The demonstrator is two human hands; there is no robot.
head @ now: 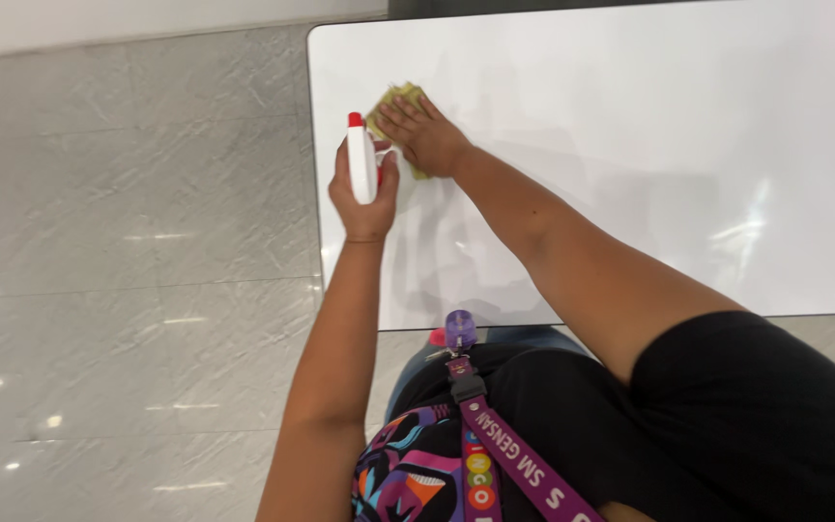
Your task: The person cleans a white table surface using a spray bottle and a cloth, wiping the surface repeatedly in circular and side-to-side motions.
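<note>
One spray bottle, white with a red tip; one yellow-green cloth; one white table. Left hand has its fingers clamped round the bottle, upright over the table's left edge. Right hand lies flat on the cloth, fingers together, pressing it to the tabletop near the far left corner; cloth shows beyond the fingertips.

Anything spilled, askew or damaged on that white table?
Nothing stands out. The glossy white tabletop shows only reflections. The right hand presses a yellow-green cloth flat near its left edge; the left hand holds a white spray bottle with a red tip upright.
</note>
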